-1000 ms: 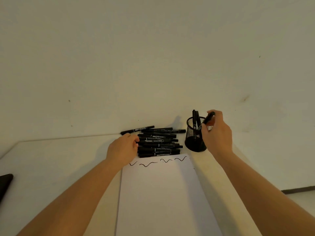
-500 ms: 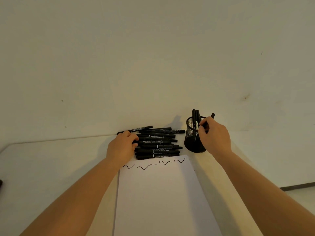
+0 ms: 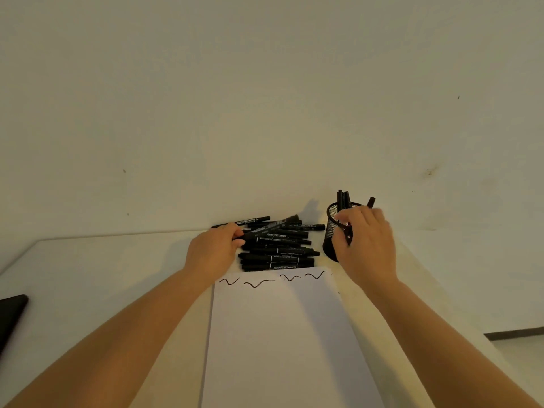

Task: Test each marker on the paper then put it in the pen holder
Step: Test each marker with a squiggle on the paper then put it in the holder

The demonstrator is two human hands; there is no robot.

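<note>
Right hand (image 3: 365, 245) hides part of pen holder (image 3: 331, 219).

Two hands are showing, the left (image 3: 213, 254) and the right (image 3: 366, 245). One mesh pen holder (image 3: 332, 228) is standing with about four markers (image 3: 343, 198) in it. Roughly a dozen markers are lying piled (image 3: 278, 250). One paper (image 3: 282, 343) is bearing four squiggles (image 3: 259, 283).

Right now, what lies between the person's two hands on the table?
In the head view, a pile of black markers lies between the left hand, which grips one marker, and the right hand at the black mesh pen holder.
</note>
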